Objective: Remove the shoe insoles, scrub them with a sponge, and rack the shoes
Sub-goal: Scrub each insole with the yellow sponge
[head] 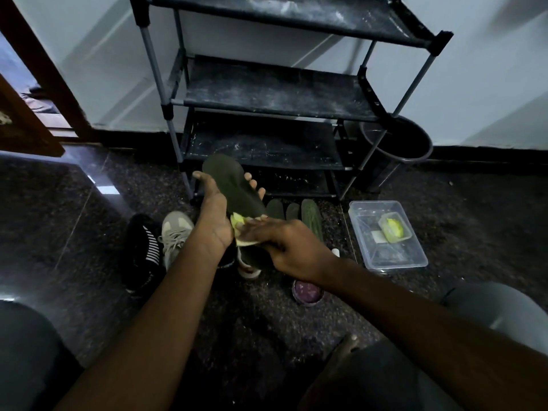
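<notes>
Insole (234, 188) orientation governs the coming stroke. The dark green insole is held above the floor in front of the shoe rack (267, 93). Its long axis runs from the toe end, up and away near the lowest shelf, down toward the person and slightly right to the heel end, which is hidden beneath the right grip (290, 244). The left grip (212, 215), a bare hand, is clasped round the insole at mid-length, with the thumb on the left edge and the fingertips showing past the right edge. Its wrist is bent back so that the insole's face is turned toward the camera. The right grip holds a yellow sponge (238, 226) and presses it against the lower part of the insole, just beside the heel of the left palm. Its fingers lie across the sponge pointing left; motion blur prevents any reading of the thumb. The greater part of the insole lies up and away from the sponge, so the next stroke, by judgement, should run along the long axis toward the toe, with the left grip supplying the counter-force. Further insoles (292, 210) lie side by side on the floor just right of the held one. A black striped shoe (142, 253) and a grey sneaker (176, 232) lie to the left, close together. A clear container (385, 258) sits on the floor to the right. Racking is judged not yet begun, as both shoes are on the floor.
</notes>
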